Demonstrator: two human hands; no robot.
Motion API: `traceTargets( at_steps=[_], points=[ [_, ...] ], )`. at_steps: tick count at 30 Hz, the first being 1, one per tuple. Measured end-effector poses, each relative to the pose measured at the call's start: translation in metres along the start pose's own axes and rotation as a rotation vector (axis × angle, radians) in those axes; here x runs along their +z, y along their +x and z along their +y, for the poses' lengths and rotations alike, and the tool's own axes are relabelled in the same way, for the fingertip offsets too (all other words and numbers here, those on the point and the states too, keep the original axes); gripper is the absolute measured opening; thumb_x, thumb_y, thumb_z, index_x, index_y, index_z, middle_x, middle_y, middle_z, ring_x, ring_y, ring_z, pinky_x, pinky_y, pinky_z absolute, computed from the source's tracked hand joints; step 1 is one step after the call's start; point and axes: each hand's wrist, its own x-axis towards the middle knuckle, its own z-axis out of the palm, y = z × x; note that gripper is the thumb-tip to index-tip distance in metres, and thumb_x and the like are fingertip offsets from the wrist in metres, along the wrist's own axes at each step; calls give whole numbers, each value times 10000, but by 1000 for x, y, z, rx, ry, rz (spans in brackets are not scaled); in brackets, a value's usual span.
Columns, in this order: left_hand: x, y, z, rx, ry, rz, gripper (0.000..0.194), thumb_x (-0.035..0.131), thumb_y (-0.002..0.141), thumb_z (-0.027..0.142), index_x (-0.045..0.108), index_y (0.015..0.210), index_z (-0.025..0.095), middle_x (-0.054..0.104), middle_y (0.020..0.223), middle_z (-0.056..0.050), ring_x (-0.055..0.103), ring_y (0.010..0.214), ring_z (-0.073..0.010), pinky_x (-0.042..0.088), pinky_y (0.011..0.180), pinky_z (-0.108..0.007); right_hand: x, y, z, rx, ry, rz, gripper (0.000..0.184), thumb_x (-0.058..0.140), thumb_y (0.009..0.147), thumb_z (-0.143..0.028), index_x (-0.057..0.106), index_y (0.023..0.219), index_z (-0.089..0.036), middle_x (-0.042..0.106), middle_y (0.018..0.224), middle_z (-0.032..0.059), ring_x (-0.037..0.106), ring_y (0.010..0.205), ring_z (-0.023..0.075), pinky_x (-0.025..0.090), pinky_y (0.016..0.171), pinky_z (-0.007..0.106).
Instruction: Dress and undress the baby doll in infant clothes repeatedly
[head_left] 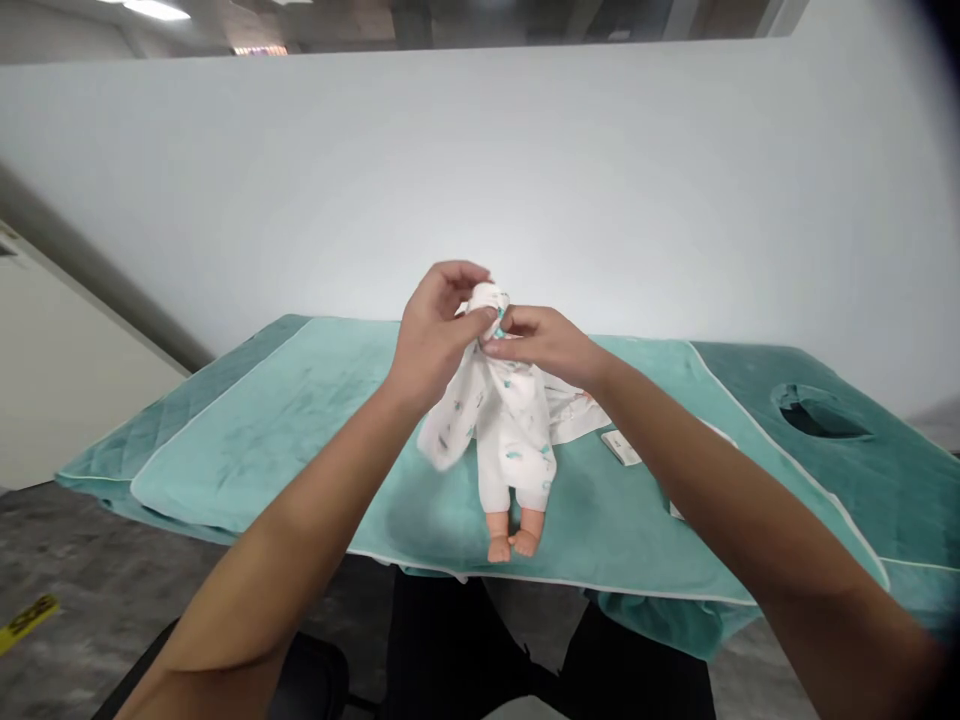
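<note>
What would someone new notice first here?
Probably the doll, its bare feet sticking out of white printed clothes, in the middle of the green bed. Right above its body, the left hand and right hand pinch bunched white cloth. Then comes the oval hole, far right in the bed.

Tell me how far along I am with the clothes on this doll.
White printed clothing already covers the doll's upper legs; the lower legs and feet are bare. Your left hand and right hand are working the bunched cloth up top. Straightening that and the loose flap beside the body looks left to do. I can't see the head or arms.
</note>
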Motion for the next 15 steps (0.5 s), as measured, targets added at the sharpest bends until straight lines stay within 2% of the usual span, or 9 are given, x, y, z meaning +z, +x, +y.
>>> traceTargets(
  at_steps=[2, 4, 6, 8, 10, 15],
  points=[
    [9, 3, -7, 14, -80, 43, 449, 700, 835, 348, 511, 1233, 262, 559, 1290, -60, 541, 1238, -245, 475, 1000, -412, -1, 12, -3, -1, -21, 74, 379, 735, 826, -511, 530, 771, -197, 489, 784, -25, 510, 791, 130, 444, 754, 288],
    [17, -2, -22, -56, -119, 37, 545, 737, 802, 402, 490, 1267, 258, 551, 1307, -82, 534, 1255, -259, 471, 1016, -426, -5, 24, 1, -45, 0, 206, 375, 698, 857, -524, 510, 803, -205, 468, 784, -33, 513, 804, 122, 450, 771, 276],
    [24, -15, -40, -193, -137, -68, 564, 746, 781, 452, 521, 1247, 229, 598, 1241, -94, 575, 1191, -270, 493, 986, -429, -12, 35, 17, -70, 35, 317, 371, 643, 889, -556, 503, 843, -215, 486, 816, -28, 535, 852, 128, 464, 796, 278],
    [29, -31, -58, -334, -123, -160, 498, 726, 780, 474, 580, 1167, 198, 646, 1139, -85, 617, 1093, -271, 516, 935, -421, -22, 42, 45, -24, 37, 366, 376, 595, 906, -589, 511, 875, -224, 510, 829, -22, 556, 875, 140, 478, 796, 284],
    [28, -49, -75, -442, -80, -140, 443, 707, 778, 472, 609, 1103, 189, 666, 1070, -67, 634, 1027, -263, 524, 902, -407, -29, 38, 84, 97, -18, 378, 384, 613, 882, -601, 525, 878, -228, 531, 808, -18, 568, 849, 156, 490, 758, 287],
    [1, -95, -127, -657, 28, 139, 493, 656, 797, 420, 534, 1226, 210, 640, 1125, -92, 640, 1006, -260, 535, 848, -411, -27, -15, 178, 558, -244, 486, 294, 647, 830, -510, 577, 865, -226, 630, 837, 12, 582, 832, 178, 494, 734, 293]
  ],
)
